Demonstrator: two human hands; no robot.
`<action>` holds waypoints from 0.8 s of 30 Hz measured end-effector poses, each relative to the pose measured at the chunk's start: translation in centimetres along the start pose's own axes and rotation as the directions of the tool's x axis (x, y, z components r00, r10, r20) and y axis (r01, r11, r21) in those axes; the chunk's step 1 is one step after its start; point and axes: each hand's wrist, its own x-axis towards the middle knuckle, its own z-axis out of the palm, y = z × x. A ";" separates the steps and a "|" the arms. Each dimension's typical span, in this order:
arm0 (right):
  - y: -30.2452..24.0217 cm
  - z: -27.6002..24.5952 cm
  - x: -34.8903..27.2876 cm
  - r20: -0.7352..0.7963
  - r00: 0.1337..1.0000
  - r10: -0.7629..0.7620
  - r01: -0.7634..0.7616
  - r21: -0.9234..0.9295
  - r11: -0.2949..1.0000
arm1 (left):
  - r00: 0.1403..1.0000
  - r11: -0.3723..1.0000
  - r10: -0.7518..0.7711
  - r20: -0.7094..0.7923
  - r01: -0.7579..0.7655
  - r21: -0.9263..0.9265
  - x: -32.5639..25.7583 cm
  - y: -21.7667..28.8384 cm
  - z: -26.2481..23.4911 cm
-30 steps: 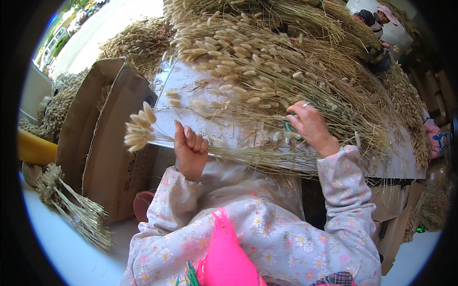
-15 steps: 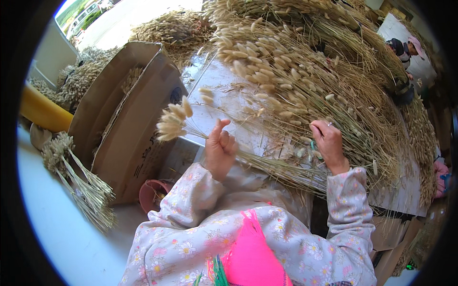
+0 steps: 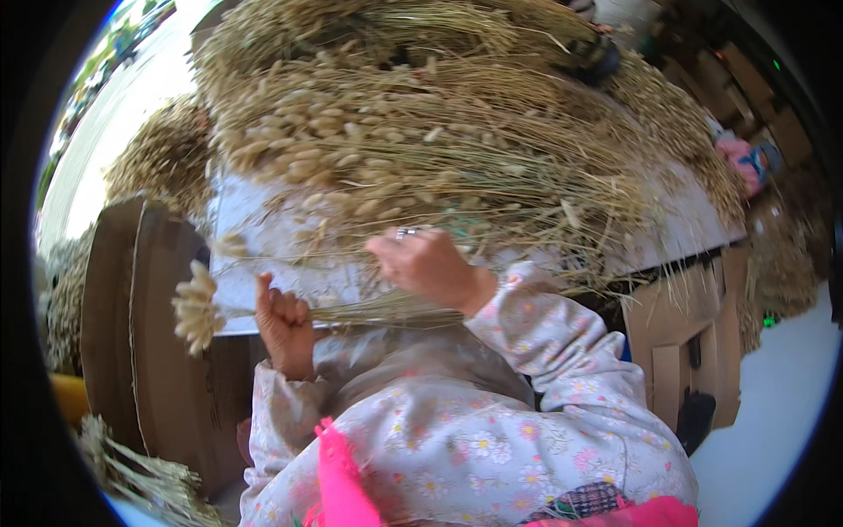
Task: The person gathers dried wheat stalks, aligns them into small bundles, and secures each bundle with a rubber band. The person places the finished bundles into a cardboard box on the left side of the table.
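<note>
Fingers (image 3: 279,309) clenched on small grass bunch (image 3: 200,307), heaped dried grass (image 3: 421,149) behind, cardboard box (image 3: 140,334) left.

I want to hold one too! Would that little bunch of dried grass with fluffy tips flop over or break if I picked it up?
Probably light: the left hand grips the small bunch in one fist. The stems look thin yet hold the fluffy heads out sideways, so fairly stiff. Being dry, they might snap or shed if squeezed.

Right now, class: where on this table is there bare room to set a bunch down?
Bare white table shows only at the near-left corner, between the left hand with its small bunch and the big grass pile. A strip at the right edge too. Elsewhere stems crowd it.
</note>
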 end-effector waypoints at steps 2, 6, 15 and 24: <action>-0.8 -0.2 0.3 0.010 1.000 0.000 0.000 -0.029 1.000 | 0.986 0.997 0.011 0.166 -0.023 0.070 -0.3 0.0 0.3; -2.4 0.2 0.7 0.024 0.999 -0.033 0.033 -0.001 0.999 | 0.967 0.986 0.045 0.252 -0.084 0.146 -0.7 0.2 0.8; -2.8 1.1 1.5 0.057 0.996 0.073 -0.077 0.079 0.994 | 0.951 0.985 0.052 0.306 -0.099 0.141 -1.1 0.5 0.8; -2.2 1.5 1.0 0.052 0.999 0.017 -0.015 -0.028 0.999 | 0.971 0.986 0.057 0.233 -0.091 0.138 0.1 0.6 -0.4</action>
